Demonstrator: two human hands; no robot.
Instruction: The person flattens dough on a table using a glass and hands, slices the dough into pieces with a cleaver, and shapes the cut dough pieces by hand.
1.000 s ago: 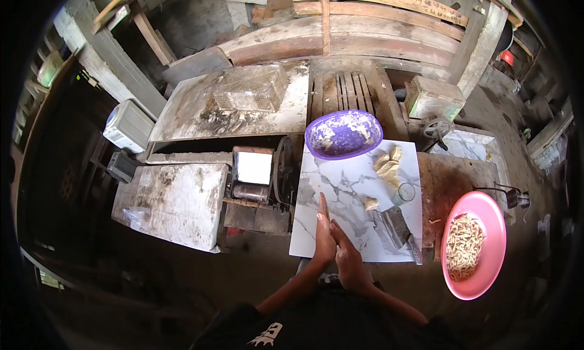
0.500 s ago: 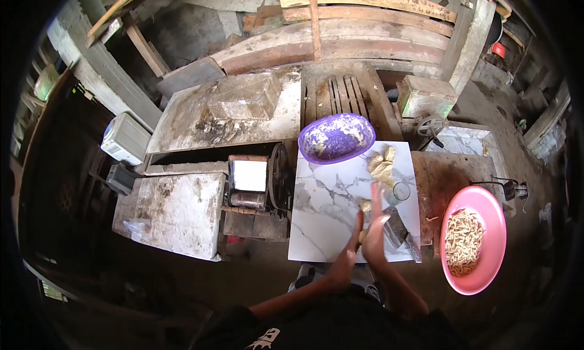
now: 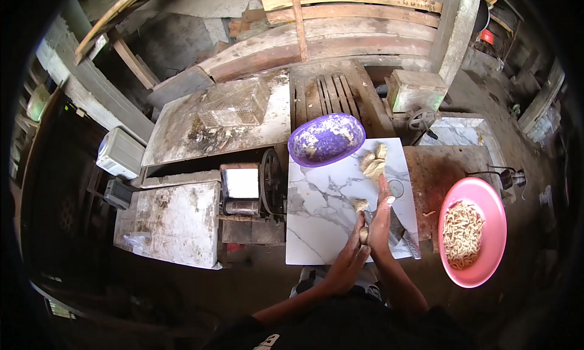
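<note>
A small piece of pale dough (image 3: 364, 234) shows between my two palms, above the marble-patterned board. My left hand (image 3: 348, 259) presses it from the left with straight fingers. From the right, my right hand (image 3: 381, 222) holds it too, its fingers stretched toward the board's far side. Just beyond my left fingertips a small dough lump (image 3: 361, 204) lies on the board (image 3: 316, 228). Larger dough pieces (image 3: 374, 163) rest past my right fingertips, near a clear glass (image 3: 396, 189). A flat metal tool (image 3: 396, 231) is partly hidden behind my right hand.
At the board's far left corner stands a purple basin (image 3: 326, 140) with pale residue. A pink basin (image 3: 499, 228) holding many short dough strips is at the right. Left of the board is a machine with a wheel (image 3: 272, 181); a wire cage (image 3: 234, 103) sits farther back.
My hands, earlier pressed together farther left, have moved right over the board, and a dough piece now shows between them. The whole view has shifted slightly.
</note>
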